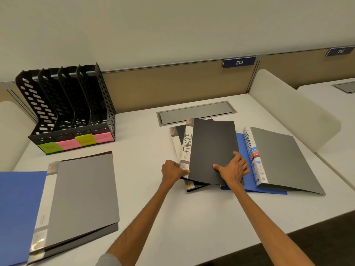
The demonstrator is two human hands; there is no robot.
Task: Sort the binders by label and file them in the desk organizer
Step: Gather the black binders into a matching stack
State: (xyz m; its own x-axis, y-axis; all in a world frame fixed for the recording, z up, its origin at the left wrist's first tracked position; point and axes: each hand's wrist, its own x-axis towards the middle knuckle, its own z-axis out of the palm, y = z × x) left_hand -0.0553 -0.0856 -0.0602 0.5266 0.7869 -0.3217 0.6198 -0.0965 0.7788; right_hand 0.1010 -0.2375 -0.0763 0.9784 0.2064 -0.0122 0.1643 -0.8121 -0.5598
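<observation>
A black binder (211,148) with a white spine reading FINANCE lies on top of a pile at the desk's centre. My left hand (172,170) pinches the near end of its spine. My right hand (234,168) grips its near right edge, thumb on the cover. Another black binder (177,138) lies underneath. To the right, a grey binder (284,160) labelled ADMIN rests on a blue folder (243,146). The black desk organizer (67,110) stands empty at the back left, with green and pink sticky labels (76,144) along its front.
A grey binder (82,196) lies at the near left, partly over a blue folder (17,214). A grey cable hatch (196,113) is set in the desk behind the pile. Rounded white dividers (292,110) bound the desk on both sides.
</observation>
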